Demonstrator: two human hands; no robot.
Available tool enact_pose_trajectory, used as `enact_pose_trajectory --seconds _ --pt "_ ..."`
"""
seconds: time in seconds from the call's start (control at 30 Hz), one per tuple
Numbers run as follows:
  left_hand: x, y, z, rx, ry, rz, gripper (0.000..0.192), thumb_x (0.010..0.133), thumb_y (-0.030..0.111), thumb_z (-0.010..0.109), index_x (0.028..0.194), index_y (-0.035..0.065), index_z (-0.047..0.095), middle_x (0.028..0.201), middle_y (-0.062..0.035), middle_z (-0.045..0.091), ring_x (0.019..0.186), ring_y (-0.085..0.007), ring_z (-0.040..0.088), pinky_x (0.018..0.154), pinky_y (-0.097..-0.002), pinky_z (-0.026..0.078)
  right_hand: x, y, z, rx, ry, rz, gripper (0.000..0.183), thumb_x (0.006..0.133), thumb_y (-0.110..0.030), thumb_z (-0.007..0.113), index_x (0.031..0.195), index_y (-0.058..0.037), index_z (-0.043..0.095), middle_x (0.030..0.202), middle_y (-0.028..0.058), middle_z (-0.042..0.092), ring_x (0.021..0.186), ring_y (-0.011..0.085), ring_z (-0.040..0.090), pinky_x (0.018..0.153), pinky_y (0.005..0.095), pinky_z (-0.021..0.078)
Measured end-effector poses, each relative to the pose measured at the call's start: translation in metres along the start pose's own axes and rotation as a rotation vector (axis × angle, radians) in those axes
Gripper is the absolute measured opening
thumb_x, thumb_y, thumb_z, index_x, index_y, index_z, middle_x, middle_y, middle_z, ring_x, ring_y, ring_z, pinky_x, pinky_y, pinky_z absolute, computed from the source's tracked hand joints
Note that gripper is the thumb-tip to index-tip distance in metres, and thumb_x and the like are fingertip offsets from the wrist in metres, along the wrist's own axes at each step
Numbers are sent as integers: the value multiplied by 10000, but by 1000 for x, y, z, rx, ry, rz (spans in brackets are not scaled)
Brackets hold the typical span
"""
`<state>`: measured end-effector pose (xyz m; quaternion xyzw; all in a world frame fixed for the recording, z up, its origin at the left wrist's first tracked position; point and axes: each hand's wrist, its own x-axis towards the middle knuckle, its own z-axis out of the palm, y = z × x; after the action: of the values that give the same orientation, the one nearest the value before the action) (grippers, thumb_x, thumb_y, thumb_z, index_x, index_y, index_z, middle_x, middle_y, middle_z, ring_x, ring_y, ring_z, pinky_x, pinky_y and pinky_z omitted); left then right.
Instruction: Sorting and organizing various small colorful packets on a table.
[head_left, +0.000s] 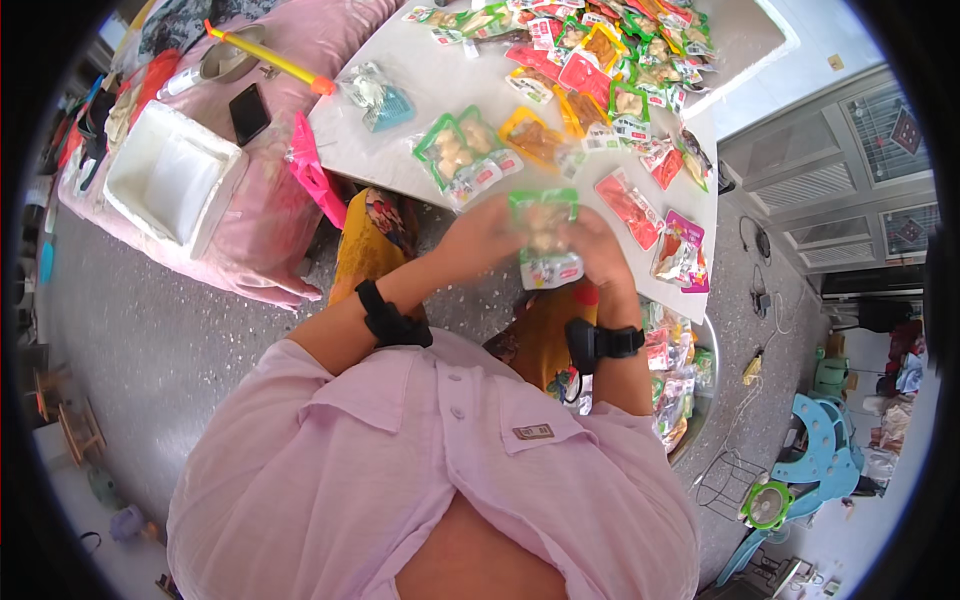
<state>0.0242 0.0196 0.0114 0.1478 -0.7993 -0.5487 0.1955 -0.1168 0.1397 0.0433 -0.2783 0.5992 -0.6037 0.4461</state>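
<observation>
Between my two hands is a green-edged clear food packet (550, 232) with pale lumps inside, held above my lap at the table's near edge. My left hand (495, 227) grips its left side, and my right hand (594, 241) grips its right side; both are blurred. Just beyond my left hand lie similar green-edged packets (461, 154) in clear plastic. A yellow-edged packet (534, 136) of brown food rests farther right. To the right of my right hand lie a red packet (628, 208) and a purple-edged packet (681, 251).
A large pile of mixed food packets (600, 52) covers the far right of the white table (375, 161). A round tub (705, 405) of packets stands by my right side. At left, a pink-covered bed (277, 187) holds a white foam box (176, 180) and a phone (250, 114).
</observation>
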Motion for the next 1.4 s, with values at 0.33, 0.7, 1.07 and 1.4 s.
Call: enact_pose_trajectory --seconds 0.33,0.7,1.07,1.4 --pt "-12 6 -13 64 -290 -8 252 693 222 535 863 37 512 795 -107 522 748 -182 498 673 -291 389 -41 26 25 -229 -138 -40 179 756 -58 489 928 -10 494 824 4 525 730 56 474 651 188 386" --pt "-21 12 -7 -426 -213 75 66 691 52 506 754 36 492 775 -33 519 714 -107 485 637 -234 396 -70 78 13 546 -78 205 524 751 -461 447 1013 -7 441 942 96 533 774 202 540 587 304 457" --pt "-15 23 -13 -99 -282 359 183 662 -70 416 813 27 452 997 -107 469 975 -162 417 820 -269 333 -73 95 30 1080 -106 14 281 725 -123 543 974 -27 457 884 89 541 771 224 560 541 325 492" --pt "23 -4 -18 957 55 215 408 640 261 555 976 40 485 1037 -137 434 995 -309 389 847 -384 315 -44 72 -15 802 308 -184 273 771 -44 457 1033 8 402 992 136 487 890 244 503 774 385 414"
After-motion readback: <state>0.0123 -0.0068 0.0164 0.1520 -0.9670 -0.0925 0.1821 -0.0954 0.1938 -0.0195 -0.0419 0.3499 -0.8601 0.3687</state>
